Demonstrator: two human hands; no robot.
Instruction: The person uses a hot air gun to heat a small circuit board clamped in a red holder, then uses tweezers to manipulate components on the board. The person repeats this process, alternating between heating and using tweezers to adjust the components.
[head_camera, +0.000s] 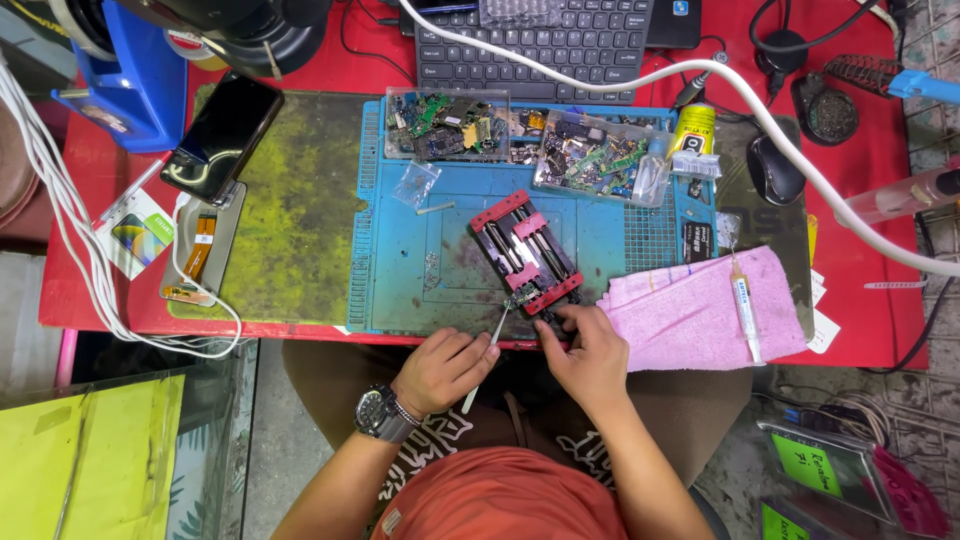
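Observation:
A red and black board holder (527, 252) lies tilted on the blue work mat (400, 270), with a small circuit board clamped at its near end. My left hand (440, 368) grips thin metal tweezers (497, 328) whose tip touches that near end. My right hand (585, 345) pinches the holder's near corner at the mat's front edge. Both hands rest at the table's front edge.
Two clear trays of circuit board scraps (447, 123) (598, 157) sit at the mat's back. A pink cloth (690, 310) with a syringe (746, 303) lies right. A black phone (222, 135), a flex cable, a keyboard (535, 45), a mouse (775, 168) and a white hose (800, 165) surround the mat.

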